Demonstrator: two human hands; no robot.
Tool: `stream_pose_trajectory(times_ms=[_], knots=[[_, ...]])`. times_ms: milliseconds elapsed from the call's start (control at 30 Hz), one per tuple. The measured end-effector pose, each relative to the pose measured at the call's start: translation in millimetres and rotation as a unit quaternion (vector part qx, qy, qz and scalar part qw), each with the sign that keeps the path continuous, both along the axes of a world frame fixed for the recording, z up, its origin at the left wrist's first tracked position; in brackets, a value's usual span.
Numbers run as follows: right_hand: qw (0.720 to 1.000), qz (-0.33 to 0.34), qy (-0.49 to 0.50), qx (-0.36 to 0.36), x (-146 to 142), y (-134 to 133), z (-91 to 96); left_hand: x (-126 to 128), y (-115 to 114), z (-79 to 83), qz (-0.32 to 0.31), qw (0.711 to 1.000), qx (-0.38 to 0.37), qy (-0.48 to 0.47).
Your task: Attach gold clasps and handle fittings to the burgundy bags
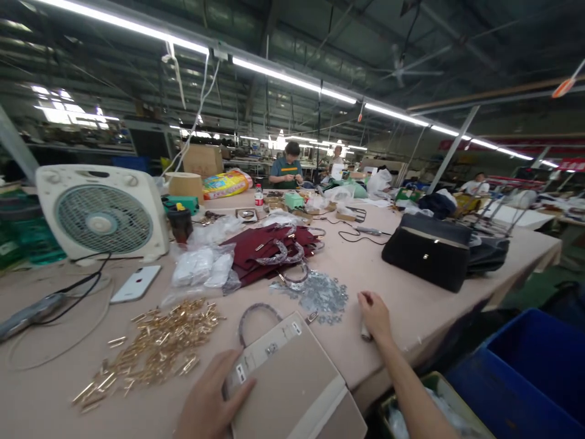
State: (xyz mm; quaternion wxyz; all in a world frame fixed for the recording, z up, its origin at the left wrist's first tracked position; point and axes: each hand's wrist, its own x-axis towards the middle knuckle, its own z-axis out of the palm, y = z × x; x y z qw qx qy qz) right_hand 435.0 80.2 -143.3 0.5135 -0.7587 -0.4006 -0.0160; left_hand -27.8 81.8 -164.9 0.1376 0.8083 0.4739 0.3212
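My left hand (210,399) lies on the near left edge of a beige handbag panel (292,378) with a wrapped handle (258,314), fingers resting flat on it. My right hand (375,314) rests on the table to the right of the bag, fingers curled round a small whitish object (365,332) that I cannot make out. A heap of small silver metal parts (320,296) lies just beyond the right hand. A pile of gold metal fittings (155,347) spreads out left of the bag.
Maroon bag pieces (265,250), clear packets (203,268), a white phone (136,283) and a box fan (103,210) stand behind. Black handbags (429,250) sit at the right. Blue bins (534,372) are below the table edge. Other people work at the far end.
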Motion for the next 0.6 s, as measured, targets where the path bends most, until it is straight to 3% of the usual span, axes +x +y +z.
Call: stream_pose_trajectory(times_ms=[133, 233, 300, 367, 500, 600], knots=[[1.000, -0.027, -0.014, -0.001, 22, 0, -3.4, 2, -6, 6.4, 0.002, 1.000, 0.002, -0.016], [0.999, -0.037, -0.029, 0.019, 9, -4, -1.3, 4, -9, 9.9, 0.003, 0.999, 0.000, -0.035], [0.999, -0.010, -0.023, 0.048, -20, -9, 2.5, 4, -11, 11.8, 0.008, 0.999, -0.005, -0.054], [0.995, 0.066, 0.032, 0.065, -64, -17, 6.7, 4, -14, 14.0, 0.012, 0.997, -0.007, -0.080], [0.967, 0.219, 0.132, 0.023, -165, -42, 7.0, 8, -27, 19.0, -0.012, 0.990, 0.024, -0.136], [0.938, 0.315, 0.144, -0.015, -223, -53, -8.2, 10, -29, 13.0, -0.001, 0.992, 0.060, -0.108]])
